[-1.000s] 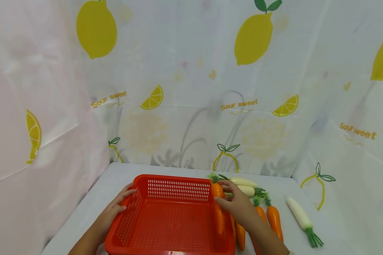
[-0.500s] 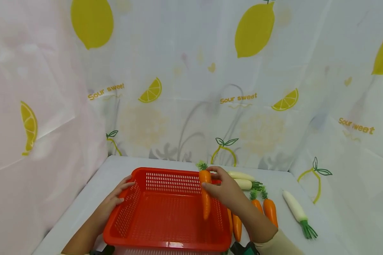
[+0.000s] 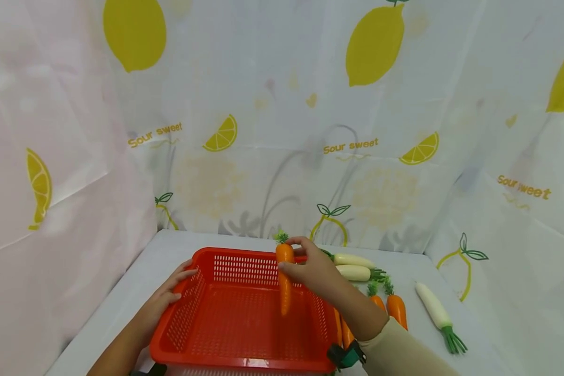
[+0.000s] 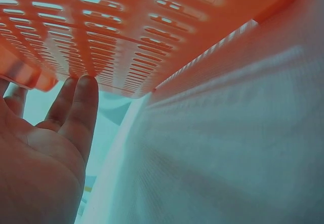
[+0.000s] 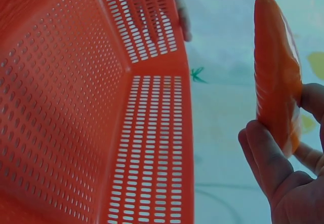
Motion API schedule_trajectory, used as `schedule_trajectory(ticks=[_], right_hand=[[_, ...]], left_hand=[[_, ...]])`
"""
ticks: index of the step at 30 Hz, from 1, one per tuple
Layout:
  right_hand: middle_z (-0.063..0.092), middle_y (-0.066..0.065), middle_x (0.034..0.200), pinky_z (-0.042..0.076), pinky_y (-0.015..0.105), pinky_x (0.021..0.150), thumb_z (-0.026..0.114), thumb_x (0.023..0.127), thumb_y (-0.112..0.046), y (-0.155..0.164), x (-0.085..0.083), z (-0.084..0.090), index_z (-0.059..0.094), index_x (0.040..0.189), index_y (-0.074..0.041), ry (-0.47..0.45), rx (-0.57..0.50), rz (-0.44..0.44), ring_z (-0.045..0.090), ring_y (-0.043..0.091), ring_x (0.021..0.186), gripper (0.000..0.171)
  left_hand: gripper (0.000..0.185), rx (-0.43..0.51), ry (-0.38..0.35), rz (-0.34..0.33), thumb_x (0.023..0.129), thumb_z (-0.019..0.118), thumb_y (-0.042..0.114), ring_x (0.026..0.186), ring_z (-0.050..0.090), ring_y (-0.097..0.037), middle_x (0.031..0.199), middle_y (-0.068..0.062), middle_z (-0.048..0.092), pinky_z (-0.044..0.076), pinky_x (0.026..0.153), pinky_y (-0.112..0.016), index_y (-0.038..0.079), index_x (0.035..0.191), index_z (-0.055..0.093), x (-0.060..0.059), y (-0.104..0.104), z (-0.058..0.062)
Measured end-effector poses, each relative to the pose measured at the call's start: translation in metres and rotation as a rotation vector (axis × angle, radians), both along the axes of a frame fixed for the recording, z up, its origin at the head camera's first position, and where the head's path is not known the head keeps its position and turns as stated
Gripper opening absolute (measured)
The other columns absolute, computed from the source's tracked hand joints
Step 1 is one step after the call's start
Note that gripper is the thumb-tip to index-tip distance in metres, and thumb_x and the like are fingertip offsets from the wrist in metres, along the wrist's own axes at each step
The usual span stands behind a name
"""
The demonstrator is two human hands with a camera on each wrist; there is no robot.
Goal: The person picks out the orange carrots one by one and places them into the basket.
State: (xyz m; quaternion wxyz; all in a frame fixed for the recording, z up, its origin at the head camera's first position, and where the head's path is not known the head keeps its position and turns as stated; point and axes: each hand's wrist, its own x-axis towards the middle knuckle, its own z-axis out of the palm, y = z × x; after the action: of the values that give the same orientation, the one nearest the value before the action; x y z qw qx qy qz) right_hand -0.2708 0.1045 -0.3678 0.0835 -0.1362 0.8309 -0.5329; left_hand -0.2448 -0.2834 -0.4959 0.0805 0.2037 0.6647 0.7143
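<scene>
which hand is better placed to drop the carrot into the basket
Probably the right hand: it already holds the carrot above the red basket. The left hand rests flat against the basket's left wall.

You see a white table (image 3: 178, 250) with walls of thin white cloth (image 3: 282, 172) around it, printed with yellow lemons (image 3: 374, 43).
</scene>
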Motion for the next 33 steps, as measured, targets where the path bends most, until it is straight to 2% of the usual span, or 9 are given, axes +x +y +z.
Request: schedule_trajectory(ticks=[6,10,17,22,29,33], right_hand=[[0.057,0.013,0.141,0.062,0.041,0.082,0.080,0.091,-0.036,-0.010,-0.009,0.004,0.054,0.142,-0.026,0.010,0.028,0.001,0.069,0.026,0.108,0.058],[0.056,0.014,0.142,0.062,0.039,0.083,0.080,0.091,-0.036,-0.019,-0.015,0.005,0.054,0.141,-0.025,0.012,0.030,0.009,0.069,0.026,0.108,0.058],[0.056,0.015,0.140,0.063,0.044,0.084,0.080,0.091,-0.033,-0.031,-0.021,0.004,0.052,0.140,-0.023,0.006,0.013,0.033,0.071,0.026,0.101,0.057],[0.059,0.015,0.133,0.063,0.042,0.083,0.081,0.091,-0.029,-0.039,-0.024,-0.003,0.053,0.137,-0.021,-0.006,-0.002,0.041,0.071,0.025,0.096,0.054],[0.061,0.016,0.130,0.064,0.042,0.083,0.079,0.094,-0.025,-0.052,-0.027,-0.014,0.051,0.136,-0.017,-0.065,-0.054,0.085,0.072,0.025,0.094,0.051],[0.060,0.016,0.133,0.064,0.041,0.084,0.080,0.093,-0.023,-0.060,-0.028,-0.017,0.050,0.137,-0.016,-0.103,-0.044,0.094,0.072,0.024,0.095,0.053]], left_hand=[[0.060,-0.007,0.014,0.017,0.101,0.032,0.000,0.139,0.046,0.000,0.176,-0.001,-0.003,0.060,0.095,-0.040,0.004,0.161,0.030,0.000,0.000,0.006],[0.059,0.004,0.034,-0.003,0.102,0.030,0.000,0.139,0.048,-0.003,0.175,0.002,-0.001,0.060,0.095,-0.040,0.003,0.161,0.029,0.000,-0.004,0.008],[0.058,0.033,0.043,-0.032,0.103,0.031,0.001,0.141,0.047,-0.004,0.175,0.005,0.002,0.059,0.097,-0.040,0.001,0.161,0.027,-0.003,-0.001,0.004],[0.058,0.051,0.032,-0.058,0.103,0.030,-0.001,0.141,0.049,-0.009,0.174,0.005,0.001,0.059,0.098,-0.042,0.001,0.161,0.026,-0.004,0.003,0.001],[0.060,0.004,0.011,0.001,0.102,0.032,0.000,0.140,0.048,-0.003,0.176,0.000,-0.001,0.059,0.097,-0.040,0.003,0.162,0.028,0.000,0.002,0.005],[0.061,0.002,-0.005,0.003,0.102,0.033,0.001,0.140,0.048,-0.002,0.176,-0.003,-0.005,0.059,0.098,-0.041,0.004,0.163,0.027,0.001,0.002,0.005]])
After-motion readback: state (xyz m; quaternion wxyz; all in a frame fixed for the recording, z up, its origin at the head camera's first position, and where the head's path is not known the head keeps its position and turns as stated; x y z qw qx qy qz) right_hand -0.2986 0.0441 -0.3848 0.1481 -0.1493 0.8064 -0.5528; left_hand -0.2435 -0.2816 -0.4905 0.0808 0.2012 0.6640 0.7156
